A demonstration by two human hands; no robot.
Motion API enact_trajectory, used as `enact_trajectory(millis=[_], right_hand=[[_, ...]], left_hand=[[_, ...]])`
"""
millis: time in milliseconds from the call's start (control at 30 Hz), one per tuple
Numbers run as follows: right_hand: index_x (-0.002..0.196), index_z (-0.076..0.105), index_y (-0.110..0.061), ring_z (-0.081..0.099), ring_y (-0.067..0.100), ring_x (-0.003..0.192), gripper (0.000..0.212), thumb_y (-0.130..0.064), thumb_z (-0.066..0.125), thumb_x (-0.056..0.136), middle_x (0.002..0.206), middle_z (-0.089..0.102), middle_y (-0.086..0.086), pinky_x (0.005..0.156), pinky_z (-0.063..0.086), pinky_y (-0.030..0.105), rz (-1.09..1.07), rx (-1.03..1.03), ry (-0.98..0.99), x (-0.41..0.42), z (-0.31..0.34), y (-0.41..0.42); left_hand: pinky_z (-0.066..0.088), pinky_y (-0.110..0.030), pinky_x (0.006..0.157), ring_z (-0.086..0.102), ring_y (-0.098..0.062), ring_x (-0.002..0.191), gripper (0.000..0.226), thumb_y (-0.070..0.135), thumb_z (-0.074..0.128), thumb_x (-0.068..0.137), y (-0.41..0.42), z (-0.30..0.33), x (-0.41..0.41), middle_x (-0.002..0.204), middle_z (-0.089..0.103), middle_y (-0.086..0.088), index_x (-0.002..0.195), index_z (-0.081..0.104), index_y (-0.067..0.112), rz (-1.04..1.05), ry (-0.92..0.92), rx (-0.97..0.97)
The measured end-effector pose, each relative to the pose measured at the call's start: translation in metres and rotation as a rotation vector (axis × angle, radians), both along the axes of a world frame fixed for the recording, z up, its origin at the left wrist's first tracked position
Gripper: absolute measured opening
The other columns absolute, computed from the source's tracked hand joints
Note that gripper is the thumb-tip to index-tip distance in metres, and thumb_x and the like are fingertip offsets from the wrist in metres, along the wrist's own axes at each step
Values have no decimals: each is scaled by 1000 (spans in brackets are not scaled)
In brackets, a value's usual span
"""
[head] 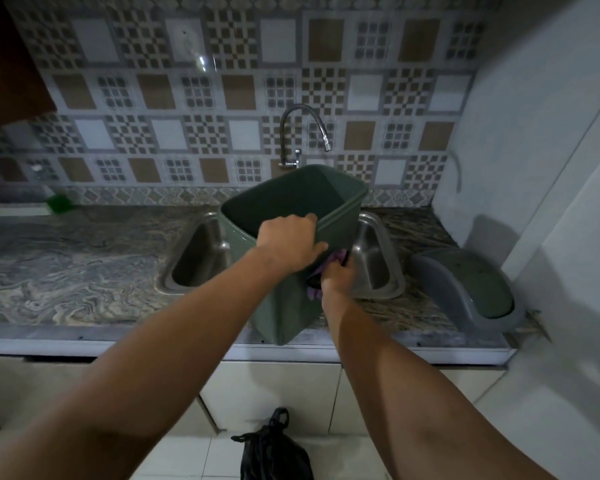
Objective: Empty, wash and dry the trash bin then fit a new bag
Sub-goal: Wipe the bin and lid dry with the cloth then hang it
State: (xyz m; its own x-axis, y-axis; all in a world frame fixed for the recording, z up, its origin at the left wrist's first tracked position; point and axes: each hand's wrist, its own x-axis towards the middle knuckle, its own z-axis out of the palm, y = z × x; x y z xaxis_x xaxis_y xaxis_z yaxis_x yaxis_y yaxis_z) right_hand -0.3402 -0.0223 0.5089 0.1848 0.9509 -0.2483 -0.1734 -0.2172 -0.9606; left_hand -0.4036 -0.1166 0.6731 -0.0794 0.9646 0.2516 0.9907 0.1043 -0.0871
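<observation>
Green rectangular plastic trash bin sits tilted over the steel sink, centre frame, mouth up. Left hand fingers clamp its near rim. Right hand presses a purple cloth, gripped, against its outer wall.

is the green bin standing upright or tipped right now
Tipped. The green bin leans over the sink, its opening tilted toward the camera, left hand gripping its rim.

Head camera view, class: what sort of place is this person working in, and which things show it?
Most likely a home kitchen: a steel sink set in a marbled countertop, a curved tap above it, and a patterned tile backsplash behind.
</observation>
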Motion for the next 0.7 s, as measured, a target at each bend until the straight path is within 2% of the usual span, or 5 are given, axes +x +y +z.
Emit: enact_trajectory(millis=[200, 300, 400, 567, 700], right_hand=[[141, 53, -14, 60, 25, 102, 41, -37, 35, 112, 121, 63, 12, 47, 50, 14, -94, -13, 33, 21, 8, -14], [126, 54, -11, 60, 26, 98, 39, -40, 35, 109, 110, 63, 12, 92, 55, 38, -162, 66, 13, 31, 7, 3], [121, 54, -22, 66, 31, 100, 41, -52, 36, 99, 116, 70, 21, 101, 52, 54, -215, 76, 33, 45, 15, 30], [157, 39, -12, 42, 23, 146, 48, -28, 40, 112, 159, 45, 8, 121, 29, 32, -272, 291, 85, 54, 100, 40], [155, 41, -7, 43, 16, 144, 47, -18, 42, 110, 156, 47, 6, 113, 32, 14, -299, 571, -91, 59, 91, 23]], left_hand=[[56, -41, 69, 68, -27, 79, 33, 51, 39, 105, -8, -12, -22, 92, 70, -3, 118, 50, 23, -154, 80, 116], [58, -43, 74, 68, -28, 81, 33, 53, 40, 104, -11, -8, -34, 94, 70, -4, 116, 50, 24, -216, 72, 92], [57, -45, 76, 67, -30, 85, 33, 54, 42, 103, -8, -5, -43, 97, 69, -4, 114, 51, 24, -256, 48, 88], [57, -45, 74, 65, -29, 81, 32, 55, 42, 102, 2, -8, -48, 91, 67, -3, 109, 50, 24, -294, 53, 100], [44, -32, 58, 63, -29, 68, 34, 54, 45, 102, 4, -9, -61, 76, 65, -4, 102, 53, 21, -425, 89, 169]])
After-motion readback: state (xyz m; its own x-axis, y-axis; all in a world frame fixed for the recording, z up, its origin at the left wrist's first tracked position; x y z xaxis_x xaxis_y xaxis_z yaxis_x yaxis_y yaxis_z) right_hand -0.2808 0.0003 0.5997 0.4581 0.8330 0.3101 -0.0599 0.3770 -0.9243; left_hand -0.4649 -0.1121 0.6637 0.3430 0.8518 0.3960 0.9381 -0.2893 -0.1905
